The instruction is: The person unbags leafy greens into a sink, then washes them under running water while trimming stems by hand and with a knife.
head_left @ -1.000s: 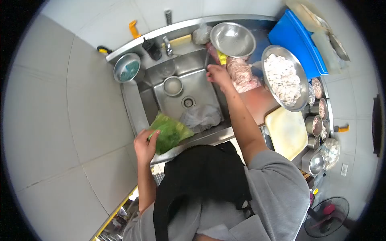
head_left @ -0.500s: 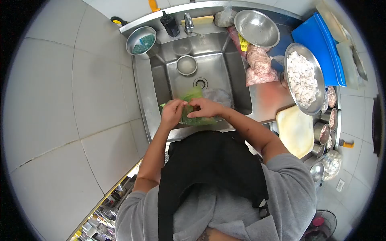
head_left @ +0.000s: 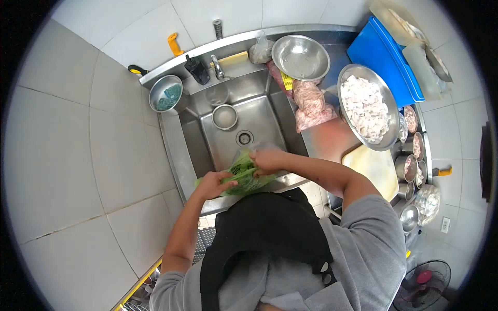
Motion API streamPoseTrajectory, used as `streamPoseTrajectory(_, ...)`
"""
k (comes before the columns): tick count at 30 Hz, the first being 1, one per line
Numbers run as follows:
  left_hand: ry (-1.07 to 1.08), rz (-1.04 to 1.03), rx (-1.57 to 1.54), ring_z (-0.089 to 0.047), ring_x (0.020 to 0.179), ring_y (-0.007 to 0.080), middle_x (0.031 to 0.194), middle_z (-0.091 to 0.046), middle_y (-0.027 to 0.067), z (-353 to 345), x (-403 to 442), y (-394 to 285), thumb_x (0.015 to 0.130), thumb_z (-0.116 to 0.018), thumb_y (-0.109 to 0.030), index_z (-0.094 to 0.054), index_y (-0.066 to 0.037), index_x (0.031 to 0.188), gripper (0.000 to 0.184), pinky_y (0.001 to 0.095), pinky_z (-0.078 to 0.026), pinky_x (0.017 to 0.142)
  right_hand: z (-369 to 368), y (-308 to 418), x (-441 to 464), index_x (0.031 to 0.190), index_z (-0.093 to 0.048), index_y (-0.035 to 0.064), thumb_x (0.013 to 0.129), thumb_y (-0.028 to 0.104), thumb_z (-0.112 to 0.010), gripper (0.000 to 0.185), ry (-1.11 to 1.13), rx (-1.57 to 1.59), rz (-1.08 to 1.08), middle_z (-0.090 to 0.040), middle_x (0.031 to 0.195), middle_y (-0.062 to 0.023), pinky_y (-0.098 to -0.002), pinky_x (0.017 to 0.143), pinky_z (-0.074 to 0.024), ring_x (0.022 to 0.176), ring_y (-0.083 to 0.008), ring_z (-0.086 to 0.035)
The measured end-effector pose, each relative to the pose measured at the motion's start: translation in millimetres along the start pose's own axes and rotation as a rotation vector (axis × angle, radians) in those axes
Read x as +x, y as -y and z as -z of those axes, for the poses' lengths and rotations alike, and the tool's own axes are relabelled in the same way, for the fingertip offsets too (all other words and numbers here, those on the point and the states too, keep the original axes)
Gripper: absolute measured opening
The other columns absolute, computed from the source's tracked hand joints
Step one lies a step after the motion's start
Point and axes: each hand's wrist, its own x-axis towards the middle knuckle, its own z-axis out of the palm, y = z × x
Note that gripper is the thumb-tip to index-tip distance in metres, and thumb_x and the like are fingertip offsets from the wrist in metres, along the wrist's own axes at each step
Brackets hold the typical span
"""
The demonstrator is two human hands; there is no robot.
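the left hand [head_left: 213, 185] and right hand [head_left: 270, 160] are holding, fingers clamped, the crumpled, translucent green plastic bag [head_left: 249, 183], which is sitting at the near rim of the rectangular, silvery steel sink [head_left: 262, 116]; pulling evenly is probably sparing the thin film.

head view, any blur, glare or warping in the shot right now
In the head view, the right hand looks slightly blurred at the green bag; in the head view, pale sheen shows on the sink, wall tile lines bow, and corners go black.
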Motion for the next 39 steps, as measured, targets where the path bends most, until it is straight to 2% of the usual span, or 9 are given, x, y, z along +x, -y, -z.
streamPoseTrajectory(4,0.141,0.204,0.394,-0.066,0.077,0.0444,0.077,-0.068,0.0251,8,17,2,0.096,-0.048,-0.059,-0.073,0.000,0.080,0.066,0.0517,-0.052,0.076,18,-14,-8,0.090,-0.072,0.0064,0.091,0.043,-0.060,0.038,-0.144,-0.027,-0.079,-0.058,0.109,-0.0098,-0.0486,0.083,-0.0511,0.102,-0.0327,-0.061)
streamPoseTrajectory(12,-0.344,0.322,0.531,-0.066,0.075,0.0423,0.078,-0.068,0.0220,21,28,60,0.097,-0.050,-0.048,-0.072,-0.003,0.070,0.057,0.0518,-0.053,0.071,-13,-69,-37,0.091,-0.067,0.0070,0.092,0.017,-0.056,0.015,-0.432,-0.104,-0.216,-0.057,0.110,-0.0085,-0.0436,0.083,-0.0523,0.105,-0.0298,-0.061)
streamPoseTrajectory(14,-0.511,0.003,0.465,-0.065,0.069,0.0394,0.072,-0.067,0.0175,24,27,71,0.095,-0.057,-0.041,-0.071,-0.006,0.066,0.047,0.0507,-0.053,0.065,-26,-80,-46,0.092,-0.067,0.0058,0.091,0.014,-0.056,0.014,-0.472,-0.053,-0.216,-0.057,0.111,-0.0093,-0.0437,0.083,-0.0521,0.103,-0.0309,-0.062)
streamPoseTrajectory(21,-0.482,-0.112,0.455,-0.063,0.063,0.0365,0.065,-0.062,0.0152,11,31,70,0.091,-0.064,-0.032,-0.065,-0.004,0.061,0.041,0.0470,-0.051,0.058,-63,-93,-36,0.098,-0.066,-0.0010,0.089,0.007,-0.055,0.016,-0.722,0.235,-0.182,-0.061,0.110,-0.0157,-0.0422,0.085,-0.0520,0.095,-0.0360,-0.064)
streamPoseTrajectory(25,-0.574,-0.061,0.164,-0.058,0.056,0.0320,0.061,-0.058,0.0154,4,43,84,0.091,-0.068,-0.033,-0.063,0.000,0.064,0.043,0.0408,-0.047,0.056,-78,-100,-31,0.106,-0.067,-0.0005,0.088,0.005,-0.058,0.021,-0.740,0.387,-0.188,-0.063,0.113,-0.0178,-0.0374,0.087,-0.0524,0.099,-0.0340,-0.064)
streamPoseTrajectory(28,-0.684,0.007,-0.041,-0.053,0.053,0.0312,0.059,-0.053,0.0160,15,49,61,0.092,-0.069,-0.031,-0.060,0.002,0.064,0.044,0.0394,-0.043,0.053,-93,-112,-25,0.117,-0.066,0.0016,0.094,0.010,-0.056,0.026,-0.849,0.686,-0.223,-0.064,0.121,-0.0126,-0.0358,0.090,-0.0515,0.107,-0.0274,-0.064)
streamPoseTrajectory(30,-0.748,0.013,-0.087,-0.049,0.051,0.0326,0.057,-0.049,0.0166,27,51,40,0.092,-0.069,-0.028,-0.058,0.003,0.063,0.044,0.0400,-0.041,0.051,-67,-88,-29,0.125,-0.063,0.0050,0.101,0.020,-0.052,0.031,-0.857,1.493,-0.291,-0.063,0.124,-0.0074,-0.0363,0.091,-0.0507,0.115,-0.0208,-0.059)
streamPoseTrajectory(35,-0.836,-0.174,0.102,-0.046,0.050,0.0358,0.056,-0.045,0.0187,51,67,4,0.093,-0.068,-0.032,-0.055,0.004,0.062,0.049,0.0425,-0.038,0.051,-39,-93,-24,0.125,-0.061,0.0063,0.105,0.026,-0.045,0.032,-0.933,1.684,-0.263,-0.064,0.117,-0.0062,-0.0374,0.089,-0.0520,0.111,-0.0182,-0.060)
streamPoseTrajectory(39,-0.581,0.172,-0.110,-0.061,0.063,0.0316,0.069,-0.062,0.0188,69,136,23,0.091,-0.063,-0.051,-0.071,0.000,0.080,0.053,0.0403,-0.046,0.062,-28,-133,9,0.121,-0.061,0.0056,0.104,0.027,-0.046,0.031,-1.060,1.540,-0.532,-0.066,0.110,-0.0090,-0.0414,0.083,-0.0550,0.097,-0.0209,-0.065)
